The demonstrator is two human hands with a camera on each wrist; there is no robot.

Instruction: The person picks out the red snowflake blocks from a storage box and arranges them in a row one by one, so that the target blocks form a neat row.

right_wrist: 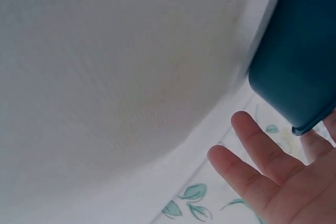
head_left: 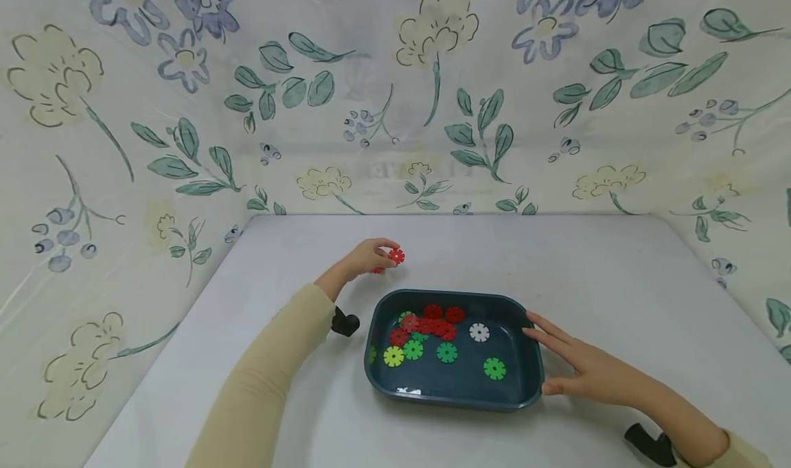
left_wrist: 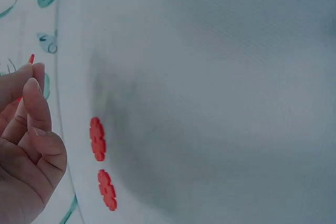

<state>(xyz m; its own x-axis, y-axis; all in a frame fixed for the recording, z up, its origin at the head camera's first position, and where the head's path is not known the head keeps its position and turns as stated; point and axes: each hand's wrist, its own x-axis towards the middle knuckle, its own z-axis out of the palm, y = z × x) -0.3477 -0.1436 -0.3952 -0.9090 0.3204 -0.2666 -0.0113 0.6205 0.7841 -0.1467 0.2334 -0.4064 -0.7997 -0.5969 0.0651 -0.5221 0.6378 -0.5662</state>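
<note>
Behind the tray, my left hand (head_left: pixel 367 257) pinches a red notched plastic disc (head_left: pixel 397 256) between thumb and fingers, raised over the table. In the left wrist view that disc shows edge-on, and two more red discs (left_wrist: pixel 97 139) lie on the table below the hand. My right hand (head_left: pixel 581 366) is at the right side of a dark blue tray (head_left: pixel 457 391), its fingers extended along the rim and the thumb apart. Inside the tray lie several red discs (head_left: pixel 440 328), several green discs (head_left: pixel 447 352), a yellow disc (head_left: pixel 393 356) and a white disc (head_left: pixel 479 332).
The white table (head_left: pixel 618 269) runs back to a flower-patterned curtain (head_left: pixel 371 118), which also hangs along both sides. Dark straps (head_left: pixel 650 445) show at the wrists.
</note>
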